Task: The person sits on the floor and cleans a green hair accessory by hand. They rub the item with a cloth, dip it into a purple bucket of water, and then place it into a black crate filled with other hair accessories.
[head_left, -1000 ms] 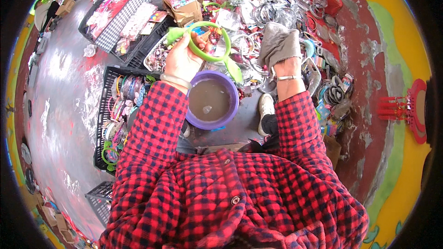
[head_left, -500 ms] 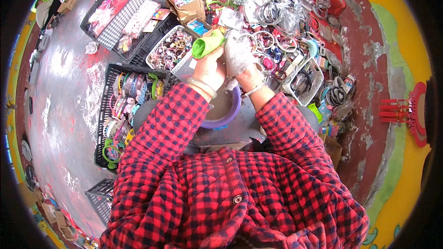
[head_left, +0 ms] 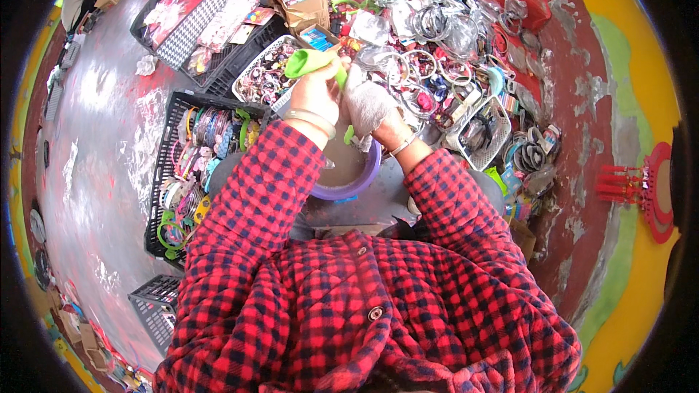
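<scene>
My left hand (head_left: 315, 100) is closed around a bright green headband (head_left: 309, 62), whose broad part sticks out past my fingers to the upper left. My right hand (head_left: 389, 129) is wrapped in a wet greyish-white cloth (head_left: 366, 104) and presses it against the green band beside my left hand; most of its fingers are hidden by the cloth. A small green end (head_left: 349, 134) shows below the cloth. Both hands are above the far side of a purple basin (head_left: 375, 165) of murky water, which stands between my knees.
On the left stands a black crate (head_left: 155, 204) of colourful headbands. Beyond it are a white basket (head_left: 244, 94) of small hair ties and a houndstooth box (head_left: 211, 7). A heap of bagged hair accessories (head_left: 437, 22) fills the far right, with a white basket (head_left: 489, 154) nearer.
My left hand has moved slightly left with the green headband, which has turned so a narrow strip shows beside the cloth. The cloth-wrapped right hand has shifted slightly down and left.
</scene>
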Motion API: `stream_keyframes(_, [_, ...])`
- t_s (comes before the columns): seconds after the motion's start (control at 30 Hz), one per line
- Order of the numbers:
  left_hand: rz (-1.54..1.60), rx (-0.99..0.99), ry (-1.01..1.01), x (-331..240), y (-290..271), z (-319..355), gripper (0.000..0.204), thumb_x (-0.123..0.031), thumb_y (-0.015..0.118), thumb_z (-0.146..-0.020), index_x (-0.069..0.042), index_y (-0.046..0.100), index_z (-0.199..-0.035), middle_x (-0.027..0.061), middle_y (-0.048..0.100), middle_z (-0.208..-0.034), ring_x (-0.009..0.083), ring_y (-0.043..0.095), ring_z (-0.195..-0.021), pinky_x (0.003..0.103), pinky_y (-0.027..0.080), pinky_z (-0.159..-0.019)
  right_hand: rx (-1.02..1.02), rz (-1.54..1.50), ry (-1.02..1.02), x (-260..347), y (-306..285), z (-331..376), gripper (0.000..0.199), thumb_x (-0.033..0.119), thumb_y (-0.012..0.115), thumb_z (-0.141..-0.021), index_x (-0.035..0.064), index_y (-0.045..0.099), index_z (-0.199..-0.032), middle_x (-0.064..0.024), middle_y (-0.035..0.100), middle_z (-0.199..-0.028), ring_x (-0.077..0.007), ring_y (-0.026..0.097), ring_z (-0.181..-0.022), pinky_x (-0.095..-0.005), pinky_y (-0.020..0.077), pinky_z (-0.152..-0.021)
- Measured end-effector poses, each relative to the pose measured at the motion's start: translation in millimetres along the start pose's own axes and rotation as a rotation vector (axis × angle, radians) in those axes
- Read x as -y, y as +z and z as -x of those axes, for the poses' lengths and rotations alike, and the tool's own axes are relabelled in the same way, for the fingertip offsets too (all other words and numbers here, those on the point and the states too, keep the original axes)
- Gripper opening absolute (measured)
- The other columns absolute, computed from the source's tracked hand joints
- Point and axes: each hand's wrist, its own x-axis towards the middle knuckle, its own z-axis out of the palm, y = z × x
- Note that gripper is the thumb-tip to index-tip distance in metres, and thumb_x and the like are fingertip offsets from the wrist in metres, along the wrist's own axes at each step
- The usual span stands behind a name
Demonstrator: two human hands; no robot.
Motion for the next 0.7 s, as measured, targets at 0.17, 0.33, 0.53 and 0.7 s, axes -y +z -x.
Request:
stream_keyframes(0.17, [0.073,0.005,-0.095,-13,0,-9,0.023,-0.014,0.051,-0.088,0.003,0.055,-0.102,0.0118,0.06,-0.091,0.0208,0.059,-0.083,0.031,0.048,-0.076,0.103,0.297,-0.249,-19,21,16,0.039,0.015,0.051,-0.073,-0.0069,0.049,-0.106,-0.0114,0.058,-0.079,-0.0263,0.058,-0.069,-0.0322,0.0469,-0.064])
stream_keyframes(0.33, [0.011,0.109,-0.167,-9,-7,-13,0.022,-0.014,0.053,-0.087,0.001,0.055,-0.102,0.0111,0.061,-0.092,0.0202,0.059,-0.084,0.032,0.048,-0.076,0.162,0.436,-0.235,-4,-10,18,0.045,0.019,0.051,-0.072,-0.0102,0.049,-0.107,-0.0152,0.06,-0.086,-0.0236,0.06,-0.071,-0.0307,0.0483,-0.06])
stream_keyframes(0.53, [-0.071,0.155,-0.136,26,4,6,0.029,-0.012,0.05,-0.088,-0.003,0.051,-0.116,0.007,0.059,-0.104,0.0167,0.057,-0.094,0.031,0.046,-0.083,0.128,-0.13,0.149,-16,-14,9,0.011,0.01,0.058,-0.063,0.0057,0.058,-0.052,-0.0167,0.056,-0.058,-0.0303,0.058,-0.059,-0.0374,0.0454,-0.055])
stream_keyframes(0.7, [-0.044,-0.006,-0.053,17,22,17,0.017,-0.005,0.058,-0.082,0.0,0.058,-0.098,0.0074,0.063,-0.09,0.0171,0.06,-0.084,0.029,0.048,-0.076,0.082,-0.122,0.18,-4,-18,-1,0.011,0.013,0.058,-0.065,0.0023,0.058,-0.069,-0.0154,0.057,-0.062,-0.0278,0.057,-0.056,-0.036,0.0457,-0.055])
